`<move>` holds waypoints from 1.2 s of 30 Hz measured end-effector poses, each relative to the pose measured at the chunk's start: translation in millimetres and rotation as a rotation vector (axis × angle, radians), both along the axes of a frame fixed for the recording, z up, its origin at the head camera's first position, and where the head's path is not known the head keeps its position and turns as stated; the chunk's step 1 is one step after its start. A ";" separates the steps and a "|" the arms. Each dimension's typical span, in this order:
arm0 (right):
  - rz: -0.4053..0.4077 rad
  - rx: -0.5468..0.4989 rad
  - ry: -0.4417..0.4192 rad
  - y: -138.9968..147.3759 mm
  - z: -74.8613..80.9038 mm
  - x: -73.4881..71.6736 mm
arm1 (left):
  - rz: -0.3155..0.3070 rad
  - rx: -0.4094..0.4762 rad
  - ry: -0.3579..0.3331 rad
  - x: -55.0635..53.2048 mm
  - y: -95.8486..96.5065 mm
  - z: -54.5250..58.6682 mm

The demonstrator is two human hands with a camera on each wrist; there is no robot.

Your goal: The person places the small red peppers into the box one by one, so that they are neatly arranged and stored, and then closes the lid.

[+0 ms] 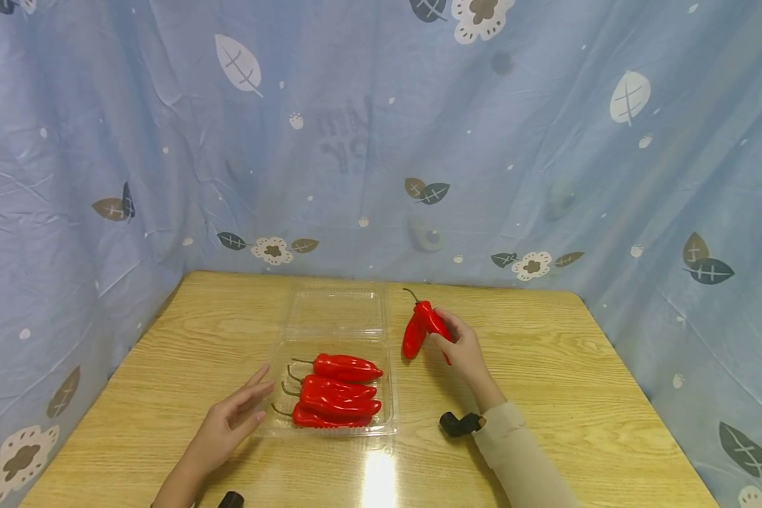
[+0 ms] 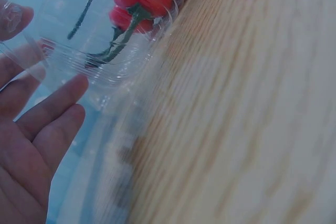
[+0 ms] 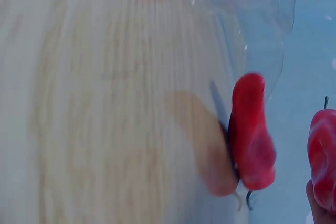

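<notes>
By an open clear plastic clamshell container (image 1: pixel 394 395), a person's right hand (image 1: pixel 465 351) is grasping a glossy red tapering pepper (image 1: pixel 438 327).
A light-blue cloth curtain (image 1: pixel 355 63) printed with leaves and flowers is hanging behind, bearing faint letter-like marks (image 1: pixel 345 137) too blurred to read; below it, a yellowish wood-grain surface (image 1: pixel 533 353) is carrying everything. The container is sitting on it with its transparent lid (image 1: pixel 336 310) lying back toward the curtain. The left hand (image 1: pixel 225 427) is holding nothing, its fingers spreading loosely by the container's left rim; whether they are touching it, I cannot tell. Four long red peppers (image 1: pixel 339 403) are lying side by side inside, green stems pointing left. A separate red pepper (image 1: pixel 411 340) is resting on the surface, just beside the grasped one.
</notes>
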State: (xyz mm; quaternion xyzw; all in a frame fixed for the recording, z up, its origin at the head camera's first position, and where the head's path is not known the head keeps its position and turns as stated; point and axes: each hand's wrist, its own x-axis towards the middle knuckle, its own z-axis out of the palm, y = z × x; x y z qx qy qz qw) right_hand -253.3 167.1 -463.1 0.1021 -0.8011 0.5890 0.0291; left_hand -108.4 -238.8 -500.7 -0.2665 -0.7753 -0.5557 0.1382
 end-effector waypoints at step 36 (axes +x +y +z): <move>0.514 0.080 0.094 -83.1 52.6 48.2 | -0.005 -0.004 -0.018 0.1 0.6 0.8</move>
